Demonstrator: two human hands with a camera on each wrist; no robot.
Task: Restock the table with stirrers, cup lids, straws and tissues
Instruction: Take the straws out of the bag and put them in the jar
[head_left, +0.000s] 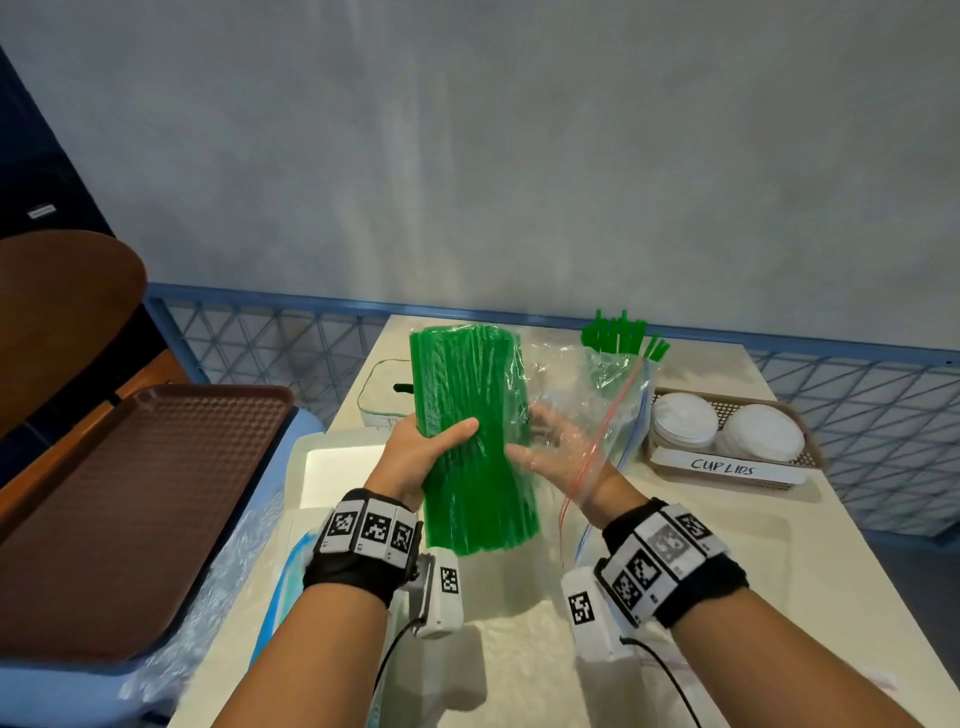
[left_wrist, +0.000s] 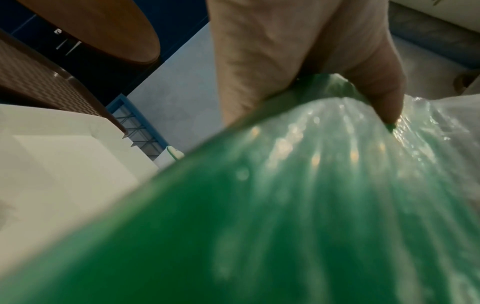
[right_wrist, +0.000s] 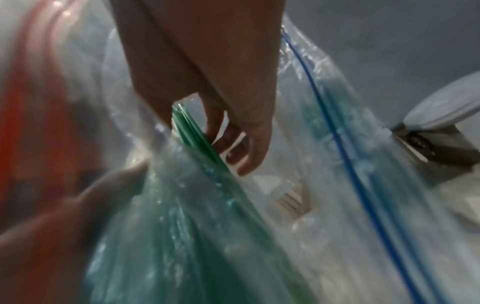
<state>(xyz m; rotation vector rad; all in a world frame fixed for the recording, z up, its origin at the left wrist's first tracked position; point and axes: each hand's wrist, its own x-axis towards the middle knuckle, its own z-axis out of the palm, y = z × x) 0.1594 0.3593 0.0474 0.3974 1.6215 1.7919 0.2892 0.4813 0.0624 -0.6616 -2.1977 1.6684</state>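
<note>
Straws (head_left: 475, 441), a green wrapped bundle, gripped by left hand (head_left: 415, 457); right hand (head_left: 558, 457) seemingly clasping its bag (head_left: 597, 410).

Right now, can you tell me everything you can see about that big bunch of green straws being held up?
The bunch of green straws is a thick, tight pack of long, thin, shiny plastic sticks, wrapped in clear film. It stands nearly upright above the table, leaning slightly. The left hand grips its middle, thumb across the front. The right hand, inside a clear zip bag, touches its right side. Its lower end hangs free in the air.
</note>
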